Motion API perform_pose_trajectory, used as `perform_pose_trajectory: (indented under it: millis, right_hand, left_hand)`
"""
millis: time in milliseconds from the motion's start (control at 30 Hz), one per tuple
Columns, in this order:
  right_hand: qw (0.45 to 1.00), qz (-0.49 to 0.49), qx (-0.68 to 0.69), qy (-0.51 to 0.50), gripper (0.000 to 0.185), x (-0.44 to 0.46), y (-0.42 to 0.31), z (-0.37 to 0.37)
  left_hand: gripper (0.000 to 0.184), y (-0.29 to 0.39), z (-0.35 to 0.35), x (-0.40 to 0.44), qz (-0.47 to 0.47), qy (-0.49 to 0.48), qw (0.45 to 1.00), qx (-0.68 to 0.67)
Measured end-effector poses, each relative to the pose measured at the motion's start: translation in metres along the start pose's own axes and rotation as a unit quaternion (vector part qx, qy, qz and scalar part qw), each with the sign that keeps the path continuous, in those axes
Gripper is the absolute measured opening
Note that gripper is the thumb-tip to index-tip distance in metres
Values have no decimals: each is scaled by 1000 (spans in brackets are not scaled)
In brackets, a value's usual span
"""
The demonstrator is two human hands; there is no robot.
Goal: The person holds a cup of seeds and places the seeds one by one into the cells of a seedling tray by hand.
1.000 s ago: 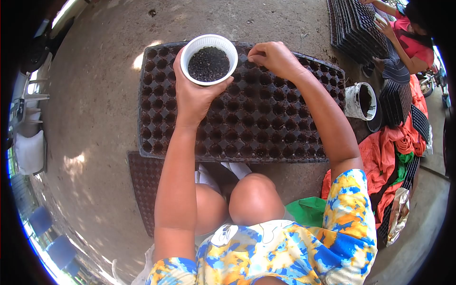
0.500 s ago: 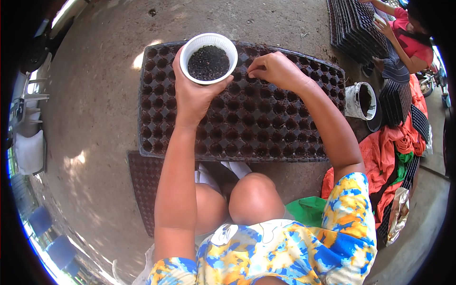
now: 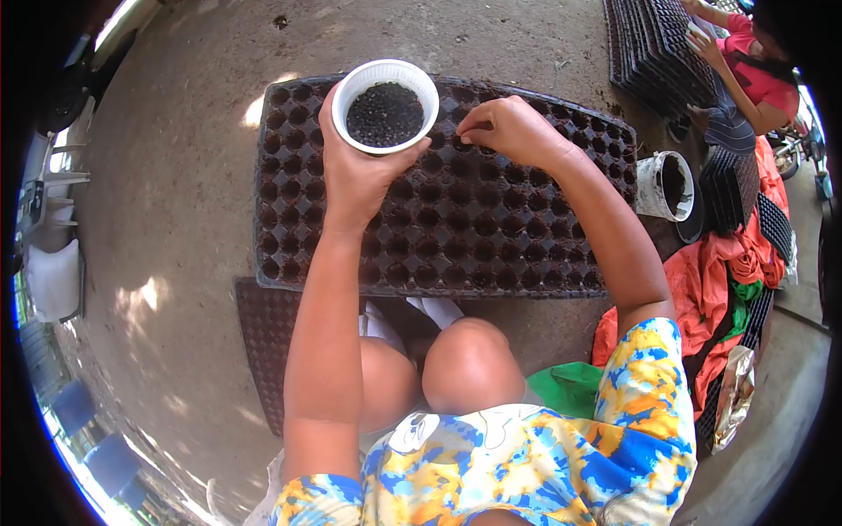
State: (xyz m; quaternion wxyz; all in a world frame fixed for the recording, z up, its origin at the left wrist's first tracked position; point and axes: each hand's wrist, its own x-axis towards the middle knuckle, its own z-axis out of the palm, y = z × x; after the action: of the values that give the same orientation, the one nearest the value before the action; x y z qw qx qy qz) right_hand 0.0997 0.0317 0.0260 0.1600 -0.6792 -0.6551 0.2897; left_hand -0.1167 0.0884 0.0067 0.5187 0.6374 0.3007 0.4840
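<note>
A white cup holds many small dark seeds. My left hand is wrapped round the cup and keeps it upright above a dark cell tray. Right of the cup, my right hand is over the upper part of the tray with thumb and fingertips pinched together. Whatever is between those fingertips is too small to make out. The tray's round cells have brown material on their walls and rims.
Another tray lies lower left. At right are a white bucket, stacked trays, an orange sheet and green cloth. A co-worker in a red shirt sits at upper right. White chairs stand far left.
My right hand has moved slightly down over the tray since a second ago, its fingertips still pinched. The cup in my left hand has shifted up very slightly.
</note>
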Motion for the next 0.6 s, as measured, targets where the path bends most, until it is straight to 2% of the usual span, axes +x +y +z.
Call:
perform_pose_trajectory:
  millis: [100, 200, 300, 333, 433, 500, 533, 600]
  right_hand:
    - [1000, 24, 7, -11, 20, -2, -7, -4]
    - [996, 49, -2, -71, 20, -8, -16, -7]
    - [997, 4, 19, -72, 19, -16, -12, 1]
    - [998, -27, -8, -48, 17, -17, -12, -1]
    - [994, -52, 58, 80, 16, -22, -44, -25]
    - [985, -143, 0, 98, 16, -17, -59, -28]
    - [976, -187, -29, 107, 16, -14, -65, -26]
    - [979, -137, -140, 48, 15, -3, -75, -11]
  left_hand:
    - [95, 1, 0, 0, -2, 1, 1000, 4]
    - [95, 1, 0, 0, -2, 1, 1000, -3]
    - [94, -2, 0, 0, 9, 2, 1000, -4]
    - [95, -2, 1, -1, 13, 3, 1000, 3]
    - [95, -7, 4, -2, 35, -14, 999, 30]
    - [96, -4, 11, -5, 21, -28, 999, 11]
    - [97, -7, 14, -7, 23, -44, 998, 49]
    - [98, -5, 21, -11, 36, -73, 990, 115]
